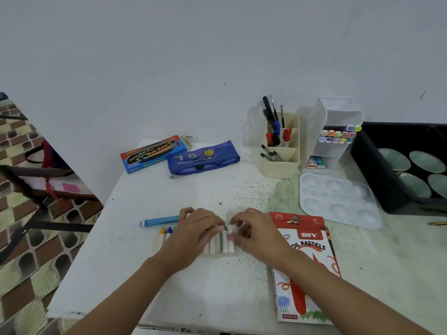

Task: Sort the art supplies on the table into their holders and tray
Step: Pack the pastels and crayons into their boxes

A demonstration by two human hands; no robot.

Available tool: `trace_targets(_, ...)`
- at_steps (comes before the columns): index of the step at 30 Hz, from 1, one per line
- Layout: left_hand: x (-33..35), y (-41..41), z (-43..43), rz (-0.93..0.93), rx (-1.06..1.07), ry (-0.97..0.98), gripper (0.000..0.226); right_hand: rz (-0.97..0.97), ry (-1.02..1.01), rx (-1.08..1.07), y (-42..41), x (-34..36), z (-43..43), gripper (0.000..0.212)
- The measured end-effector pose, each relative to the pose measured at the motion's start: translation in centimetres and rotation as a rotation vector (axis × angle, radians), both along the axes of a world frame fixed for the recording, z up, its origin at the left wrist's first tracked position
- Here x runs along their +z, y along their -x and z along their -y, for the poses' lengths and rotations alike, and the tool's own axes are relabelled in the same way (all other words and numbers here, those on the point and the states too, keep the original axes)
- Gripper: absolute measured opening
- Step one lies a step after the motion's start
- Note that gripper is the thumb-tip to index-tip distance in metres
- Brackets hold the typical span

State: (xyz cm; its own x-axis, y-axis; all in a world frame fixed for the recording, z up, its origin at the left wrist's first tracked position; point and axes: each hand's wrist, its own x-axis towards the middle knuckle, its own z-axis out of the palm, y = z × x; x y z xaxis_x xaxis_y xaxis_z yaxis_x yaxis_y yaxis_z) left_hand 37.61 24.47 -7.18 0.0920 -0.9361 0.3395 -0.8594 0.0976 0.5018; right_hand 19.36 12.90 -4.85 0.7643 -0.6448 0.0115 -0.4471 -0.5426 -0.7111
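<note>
Two hands: the left hand (193, 228) lies across the row with its fingers bent over it, and I cannot tell whether its grip holds a stick. The right hand (254, 230) has a narrow grip, thumb and forefinger pinching a stick at the row's right end.
Where: the oil pastels (223, 245) lie side by side on the table (135, 274), near the blue marker (159, 221) and just beside the pastel box (307, 269).
Handling: probably light, waxy and easily snapped or smeared. Take each one mid-barrel on its paper wrap, with gentle pressure.
Axis: the sticks run lengthwise away from the person. The coloured tips that show at the left end point toward the wall.
</note>
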Motion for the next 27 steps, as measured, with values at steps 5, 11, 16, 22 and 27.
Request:
trace_targets(5, 1.3, 1.0, 1.3, -0.385, 0.205, 0.032, 0.025, -0.042, 0.021, -0.006, -0.2, 0.4, -0.1, 0.023)
trace_targets(11, 0.9, 2.4, 0.7, -0.295, 0.311, -0.105, 0.026, -0.057, 0.006, -0.017, -0.4, 0.5, 0.0, 0.023)
trace_targets(16, 0.1, 2.9, 0.6, -0.183, 0.368, -0.018, 0.009, -0.060, 0.004, -0.013, -0.4, 0.5, -0.2, 0.022)
trace_targets(22, 0.6, 2.6, -1.0, 0.073, 0.293, 0.016, 0.016, -0.067, 0.006, 0.005, -0.4, 0.8, 0.0, 0.025)
trace_targets(27, -0.6, 1.4, -1.8, 0.228, 0.222, 0.080, 0.034, -0.114, 0.013, 0.028, -0.8, 1.4, 0.0, 0.029)
